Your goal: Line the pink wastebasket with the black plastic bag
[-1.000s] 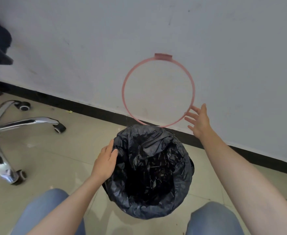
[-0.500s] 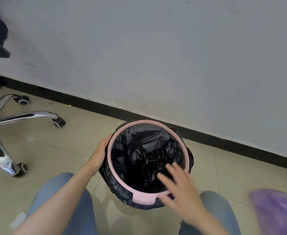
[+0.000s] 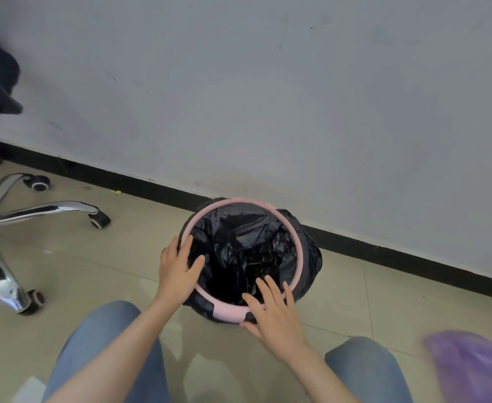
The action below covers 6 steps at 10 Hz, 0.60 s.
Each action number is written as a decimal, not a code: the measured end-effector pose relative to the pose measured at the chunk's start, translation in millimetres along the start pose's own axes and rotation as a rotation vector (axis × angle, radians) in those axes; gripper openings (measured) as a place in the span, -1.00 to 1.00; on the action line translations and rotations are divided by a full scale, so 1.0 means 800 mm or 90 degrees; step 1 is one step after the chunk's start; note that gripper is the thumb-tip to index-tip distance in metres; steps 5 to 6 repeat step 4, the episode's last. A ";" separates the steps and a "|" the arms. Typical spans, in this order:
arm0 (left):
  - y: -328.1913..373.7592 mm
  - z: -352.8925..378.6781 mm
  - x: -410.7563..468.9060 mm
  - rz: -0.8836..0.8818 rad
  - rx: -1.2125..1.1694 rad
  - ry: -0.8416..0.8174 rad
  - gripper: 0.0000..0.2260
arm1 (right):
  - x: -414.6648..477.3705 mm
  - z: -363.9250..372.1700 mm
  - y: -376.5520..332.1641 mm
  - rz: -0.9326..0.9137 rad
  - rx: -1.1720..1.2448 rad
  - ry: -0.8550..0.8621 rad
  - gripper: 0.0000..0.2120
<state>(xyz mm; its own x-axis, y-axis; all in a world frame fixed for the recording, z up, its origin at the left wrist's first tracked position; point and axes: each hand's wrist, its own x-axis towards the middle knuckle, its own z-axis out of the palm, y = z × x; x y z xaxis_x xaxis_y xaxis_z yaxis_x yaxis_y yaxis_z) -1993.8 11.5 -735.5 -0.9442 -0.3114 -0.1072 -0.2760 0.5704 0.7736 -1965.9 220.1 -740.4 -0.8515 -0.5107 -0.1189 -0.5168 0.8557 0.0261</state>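
Observation:
The wastebasket stands on the floor by the wall, its body hidden under the black plastic bag (image 3: 244,242), which fills the inside and folds over the outside. A pink ring (image 3: 294,237) sits on the rim, on top of the bag. My left hand (image 3: 177,274) lies flat on the ring's left side, fingers spread and pointing into the bag. My right hand (image 3: 273,312) lies on the near side by the ring's wide pink tab (image 3: 227,313), fingers stretched across the ring, thumb outside against the bag.
A chrome chair base with castors (image 3: 35,210) stands on the tiled floor to the left. A black skirting board (image 3: 384,254) runs along the grey wall just behind the basket. A blurred purple thing (image 3: 471,370) shows at the lower right. My knees in jeans flank the basket.
The pink ring, up against the wall a second ago, now sits on the basket's rim. My right hand came down onto its near side; my left hand moved from the bag's outside onto the ring.

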 end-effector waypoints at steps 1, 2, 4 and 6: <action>-0.002 0.006 -0.008 0.098 0.183 -0.026 -0.43 | 0.036 -0.009 0.009 0.034 -0.037 0.008 -0.48; -0.005 0.014 -0.011 0.151 0.267 -0.058 -0.24 | 0.059 -0.024 0.016 0.077 -0.008 -0.049 -0.44; -0.020 0.026 0.000 0.192 0.287 -0.033 -0.45 | 0.062 -0.135 0.018 0.024 0.325 0.041 -0.54; -0.020 0.026 0.000 0.192 0.287 -0.033 -0.45 | 0.062 -0.135 0.018 0.024 0.325 0.041 -0.54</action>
